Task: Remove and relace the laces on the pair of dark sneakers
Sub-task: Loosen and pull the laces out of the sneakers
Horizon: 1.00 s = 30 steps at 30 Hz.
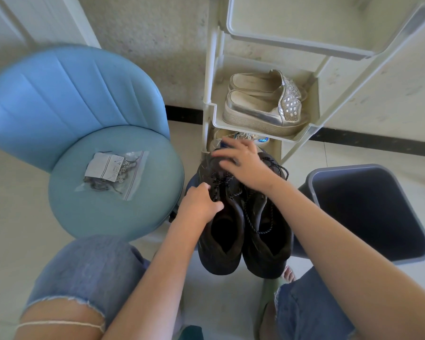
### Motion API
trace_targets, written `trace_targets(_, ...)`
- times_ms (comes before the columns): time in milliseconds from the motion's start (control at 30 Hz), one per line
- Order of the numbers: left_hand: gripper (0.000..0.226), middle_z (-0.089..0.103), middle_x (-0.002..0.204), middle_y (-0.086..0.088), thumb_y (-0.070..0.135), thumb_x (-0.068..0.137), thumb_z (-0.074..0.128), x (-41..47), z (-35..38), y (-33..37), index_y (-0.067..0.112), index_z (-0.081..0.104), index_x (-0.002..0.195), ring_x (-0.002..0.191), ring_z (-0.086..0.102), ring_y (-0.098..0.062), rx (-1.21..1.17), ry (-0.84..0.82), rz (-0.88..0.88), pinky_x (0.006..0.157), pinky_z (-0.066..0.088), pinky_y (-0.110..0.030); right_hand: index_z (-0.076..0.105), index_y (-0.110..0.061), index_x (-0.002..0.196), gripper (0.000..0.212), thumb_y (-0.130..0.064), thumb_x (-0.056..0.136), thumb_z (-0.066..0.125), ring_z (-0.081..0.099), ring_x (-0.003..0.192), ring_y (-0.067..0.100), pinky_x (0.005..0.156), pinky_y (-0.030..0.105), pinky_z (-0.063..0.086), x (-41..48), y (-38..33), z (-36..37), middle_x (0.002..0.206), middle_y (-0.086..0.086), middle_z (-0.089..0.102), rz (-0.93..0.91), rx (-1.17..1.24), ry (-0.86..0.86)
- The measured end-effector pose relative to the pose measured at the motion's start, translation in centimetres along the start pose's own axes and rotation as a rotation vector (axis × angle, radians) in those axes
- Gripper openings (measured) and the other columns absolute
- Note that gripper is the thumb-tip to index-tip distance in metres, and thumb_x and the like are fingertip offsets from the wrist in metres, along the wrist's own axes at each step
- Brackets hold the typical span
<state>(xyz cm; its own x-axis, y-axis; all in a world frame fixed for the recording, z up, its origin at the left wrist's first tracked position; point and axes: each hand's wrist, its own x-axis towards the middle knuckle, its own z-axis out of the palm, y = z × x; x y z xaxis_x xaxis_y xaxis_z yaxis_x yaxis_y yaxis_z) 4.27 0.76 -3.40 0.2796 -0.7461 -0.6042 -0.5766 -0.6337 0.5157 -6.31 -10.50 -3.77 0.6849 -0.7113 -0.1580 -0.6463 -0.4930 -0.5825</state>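
Observation:
Two dark sneakers stand side by side on the floor between my knees, heels toward me. The left sneaker [221,239] and the right sneaker [267,241] both carry dark speckled laces [253,222], loose over the right one. My left hand [200,202] rests on the left sneaker's side with fingers curled at its laces. Over the toes of both sneakers lies my right hand [243,165], blurred, its fingers spread. A clear bag [113,174] holding dark laces and a paper slip lies on the blue chair's seat.
The blue chair [88,212] stands to the left. A cream shoe rack [312,128] behind the sneakers holds silver slip-on shoes [263,104]. A dark grey bin [368,212] stands on the right. My knees in torn jeans frame the bottom.

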Motion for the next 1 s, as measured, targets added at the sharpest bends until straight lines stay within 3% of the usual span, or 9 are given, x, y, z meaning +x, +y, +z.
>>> trace_targets(100, 0.06, 0.045, 0.14, -0.011, 0.03, 0.088, 0.06, 0.0, -0.1, 0.1, 0.012, 0.039, 0.141, 0.125, 0.047, -0.024, 0.027, -0.002, 0.007, 0.097, 0.039, -0.031, 0.054, -0.041, 0.131, 0.048, -0.011, 0.094, 0.053, 0.004, 0.143, 0.025, 0.116, 0.046, 0.002, -0.1, -0.1, 1.4, 0.16, -0.008, 0.009, -0.185, -0.215, -0.125)
trace_targets(167, 0.059, 0.044, 0.141, -0.01, 0.03, 0.09, 0.059, -0.1, -0.2, 0.1, 0.01, 0.038, 0.142, 0.126, 0.046, -0.024, 0.03, -0.004, 0.006, 0.098, 0.039, -0.031, 0.053, -0.044, 0.132, 0.057, -0.003, 0.093, 0.049, -0.001, 0.144, 0.026, 0.116, 0.045, 0.0, -0.2, 0.4, 1.7, 0.161, -0.009, -0.001, -0.201, -0.278, -0.19)
trace_targets(233, 0.056, 0.047, 0.138, -0.011, 0.028, 0.09, 0.058, -0.2, -0.3, 0.2, 0.009, 0.041, 0.139, 0.124, 0.048, -0.024, 0.034, 0.002, 0.008, 0.096, 0.04, -0.031, 0.061, -0.044, 0.122, 0.048, -0.006, 0.093, 0.052, -0.006, 0.145, 0.027, 0.116, 0.045, -0.002, -0.3, 0.6, 1.6, 0.161, -0.009, -0.002, -0.179, -0.28, -0.244)
trace_targets(333, 0.051, 0.05, 0.134, -0.011, 0.028, 0.09, 0.058, -0.4, -0.3, 0.4, 0.009, 0.045, 0.136, 0.121, 0.05, -0.024, 0.038, 0.002, 0.013, 0.093, 0.041, -0.031, 0.072, -0.037, 0.105, 0.027, -0.018, 0.087, 0.066, -0.005, 0.145, 0.026, 0.115, 0.042, -0.004, -0.1, 0.6, 1.3, 0.159, -0.009, 0.013, -0.13, -0.24, -0.234)
trace_targets(500, 0.055, 0.044, 0.14, -0.01, 0.029, 0.09, 0.058, -0.5, -0.4, 0.3, 0.012, 0.041, 0.14, 0.124, 0.047, -0.024, 0.022, -0.012, -0.008, 0.096, 0.039, -0.031, 0.076, -0.027, 0.082, 0.005, -0.024, 0.078, 0.074, 0.009, 0.143, 0.02, 0.114, 0.039, 0.003, 0.0, 0.4, 1.1, 0.147, -0.015, 0.04, -0.064, -0.125, -0.102)
trace_targets(667, 0.051, 0.046, 0.138, -0.01, 0.027, 0.092, 0.057, -0.6, -0.5, 0.3, 0.013, 0.041, 0.138, 0.121, 0.049, -0.024, -0.015, -0.016, -0.016, 0.094, 0.04, -0.03, 0.076, -0.018, 0.087, 0.01, -0.02, 0.087, 0.066, 0.028, 0.128, 0.021, 0.106, 0.038, 0.022, 0.2, 0.1, -0.4, 0.13, -0.007, 0.052, 0.296, 0.092, 0.34)
trace_targets(800, 0.05, 0.046, 0.138, -0.01, 0.026, 0.094, 0.055, -0.6, -0.5, 0.5, 0.014, 0.04, 0.14, 0.12, 0.05, -0.024, -0.003, -0.022, -0.009, 0.092, 0.041, -0.03, 0.072, -0.011, 0.091, 0.013, -0.014, 0.093, 0.059, 0.032, 0.125, 0.024, 0.102, 0.028, 0.026, 0.3, 0.9, -0.6, 0.124, -0.001, 0.051, 0.465, 0.224, 0.49)
trace_targets(900, 0.05, 0.048, 0.137, -0.01, 0.025, 0.094, 0.054, -0.7, -0.5, 0.5, 0.013, 0.04, 0.14, 0.12, 0.051, -0.024, 0.018, -0.014, -0.004, 0.093, 0.041, -0.031, 0.068, -0.016, 0.107, 0.022, -0.007, 0.093, 0.054, 0.019, 0.136, 0.021, 0.106, 0.026, 0.015, 0.3, 0.2, -0.7, 0.147, -0.001, 0.04, 0.182, 0.136, 0.364)
trace_targets(1000, 0.049, 0.049, 0.136, -0.011, 0.026, 0.093, 0.055, -0.7, -0.4, 0.5, 0.011, 0.042, 0.139, 0.121, 0.05, -0.025, 0.034, -0.006, 0.003, 0.094, 0.041, -0.032, 0.064, -0.036, 0.119, 0.04, -0.009, 0.091, 0.054, 0.004, 0.142, 0.025, 0.115, 0.044, 0.004, 0.1, -0.1, 0.0, 0.159, -0.008, 0.017, -0.088, -0.091, 0.038)
